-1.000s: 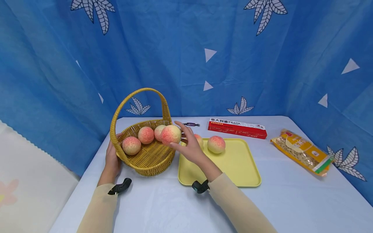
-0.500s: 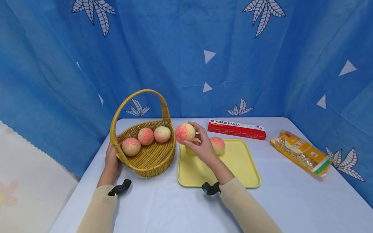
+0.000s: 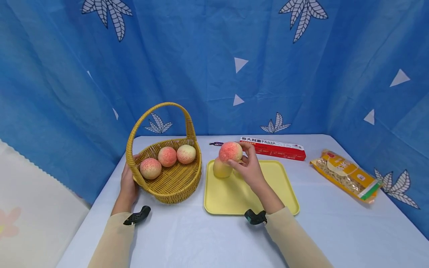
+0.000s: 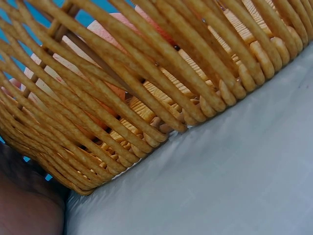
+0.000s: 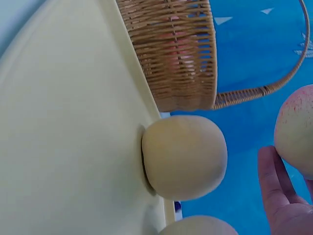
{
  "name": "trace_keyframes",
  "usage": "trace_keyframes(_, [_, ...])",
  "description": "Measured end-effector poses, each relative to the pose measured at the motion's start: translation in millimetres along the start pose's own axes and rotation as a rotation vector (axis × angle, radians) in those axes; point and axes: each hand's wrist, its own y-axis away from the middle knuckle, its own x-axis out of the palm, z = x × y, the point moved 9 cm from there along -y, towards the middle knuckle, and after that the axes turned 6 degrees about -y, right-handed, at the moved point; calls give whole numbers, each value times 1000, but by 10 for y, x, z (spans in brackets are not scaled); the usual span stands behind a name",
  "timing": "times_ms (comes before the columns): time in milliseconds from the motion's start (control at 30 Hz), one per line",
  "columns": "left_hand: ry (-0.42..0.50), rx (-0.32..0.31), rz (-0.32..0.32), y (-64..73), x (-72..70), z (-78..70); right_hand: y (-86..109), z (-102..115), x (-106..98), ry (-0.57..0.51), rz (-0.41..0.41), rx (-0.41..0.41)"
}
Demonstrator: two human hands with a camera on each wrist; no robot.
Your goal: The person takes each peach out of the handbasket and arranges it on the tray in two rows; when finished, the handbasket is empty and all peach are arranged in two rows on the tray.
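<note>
In the head view my right hand [image 3: 251, 169] pinches a pink and cream peach [image 3: 230, 152] between thumb and fingers, above the yellow tray [image 3: 231, 204]. A second peach [image 3: 222, 169] sits on that tray, below and left of the held one. The right wrist view also shows another peach [image 5: 200, 227] at its bottom edge, mostly hidden from the head camera by my hand. At far left, my left hand [image 3: 129, 184] holds the outer left side of a wicker basket [image 3: 177, 193], its fingertips partly hidden. Three peaches, one of them pale [image 3: 186, 154], lie inside the basket.
Behind the tray lie a red pasta box [image 3: 278, 149] and a small dark wrapped candy [image 3: 216, 143]. An orange and clear food packet [image 3: 346, 175] rests at the right. The basket's tall handle [image 3: 161, 106] arches upward. A blue curtain [image 3: 207, 67] hangs behind the table.
My right hand has carried the peach rightward from over the basket's right rim to above the tray. The left hand and basket stay in place.
</note>
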Motion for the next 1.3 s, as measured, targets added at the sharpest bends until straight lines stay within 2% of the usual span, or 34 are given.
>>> trace_keyframes(133, [-1,5,-1,-4,-1,-2,5,-23,-131,-17,-25,-3])
trace_keyframes(500, [-11,18,0,2,-5,-12,18,-53,-453,82,-64,9])
trace_keyframes(900, [-11,7,-5,-2,-5,5,8,-90,-766,97,-104,19])
trace_keyframes(1300, [-3,5,-9,-5,-7,7,-1,-193,-1068,151,-142,98])
